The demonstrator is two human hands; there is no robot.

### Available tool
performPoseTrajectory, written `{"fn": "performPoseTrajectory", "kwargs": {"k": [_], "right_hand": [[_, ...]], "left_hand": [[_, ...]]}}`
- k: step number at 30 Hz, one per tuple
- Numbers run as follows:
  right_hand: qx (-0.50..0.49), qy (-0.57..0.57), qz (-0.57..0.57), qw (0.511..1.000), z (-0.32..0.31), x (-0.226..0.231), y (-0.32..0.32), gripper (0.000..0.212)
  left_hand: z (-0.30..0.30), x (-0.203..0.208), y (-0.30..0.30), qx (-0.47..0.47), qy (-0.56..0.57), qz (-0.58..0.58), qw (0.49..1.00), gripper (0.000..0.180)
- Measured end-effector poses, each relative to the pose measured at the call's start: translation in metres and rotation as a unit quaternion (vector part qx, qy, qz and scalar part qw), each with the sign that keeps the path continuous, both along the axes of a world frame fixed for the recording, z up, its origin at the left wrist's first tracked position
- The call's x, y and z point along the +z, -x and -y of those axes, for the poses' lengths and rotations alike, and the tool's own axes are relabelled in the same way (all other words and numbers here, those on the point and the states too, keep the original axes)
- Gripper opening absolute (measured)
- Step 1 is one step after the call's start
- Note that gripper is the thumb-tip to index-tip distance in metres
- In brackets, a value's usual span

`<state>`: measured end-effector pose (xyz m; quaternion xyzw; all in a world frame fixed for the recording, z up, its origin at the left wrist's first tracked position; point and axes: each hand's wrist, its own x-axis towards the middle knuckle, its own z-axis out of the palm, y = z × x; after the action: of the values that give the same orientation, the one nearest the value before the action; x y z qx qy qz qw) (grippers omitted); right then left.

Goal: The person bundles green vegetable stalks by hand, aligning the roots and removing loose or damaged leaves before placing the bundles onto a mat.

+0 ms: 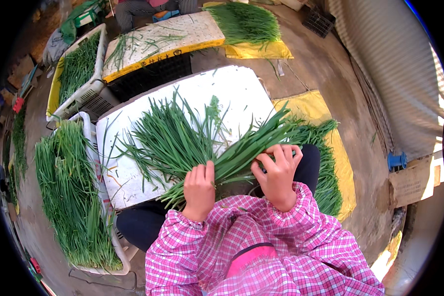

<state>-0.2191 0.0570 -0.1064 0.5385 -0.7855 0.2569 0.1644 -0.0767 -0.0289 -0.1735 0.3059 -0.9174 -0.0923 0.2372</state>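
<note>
Head view: at centre, left hand [199,190] curls round the green bundle [246,152] near its stem ends; right hand [277,173] pinches its leaves, probably to align them.

Rough produce workshop: crates [96,97], heaped greens [172,134], white boards [239,91], yellow sheets [347,180] around a brown floor [325,69].

Left hand [199,192] masks part of bundle [249,148]! Up top, co-worker [132,12] sliced off by edge; below, smock [301,264] runs out of shot; heap [329,190] partly behind knee [309,165].
</note>
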Motion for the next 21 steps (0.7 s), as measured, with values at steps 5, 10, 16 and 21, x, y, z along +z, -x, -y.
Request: {"fn": "performPoseTrajectory", "kwargs": {"k": [5,10,16,21], "right_hand": [[-0.010,0.059,-0.011,0.998,-0.001,-0.014,0.003,0.010],[-0.029,0.084,0.004,0.996,-0.004,-0.015,0.003,0.012],[-0.035,0.084,-0.009,0.996,-0.007,-0.011,0.011,0.013],[-0.108,0.165,0.054,0.979,-0.027,0.011,0.051,0.008]], "left_hand": [[-0.010,-0.005,0.003,-0.002,0.040,0.005,0.999,0.028],[-0.013,-0.001,0.005,-0.006,0.050,0.004,0.999,0.025],[-0.016,0.001,0.009,-0.010,0.061,0.010,0.998,0.023],[-0.004,-0.008,-0.004,0.038,0.049,0.006,0.998,0.025]]}}
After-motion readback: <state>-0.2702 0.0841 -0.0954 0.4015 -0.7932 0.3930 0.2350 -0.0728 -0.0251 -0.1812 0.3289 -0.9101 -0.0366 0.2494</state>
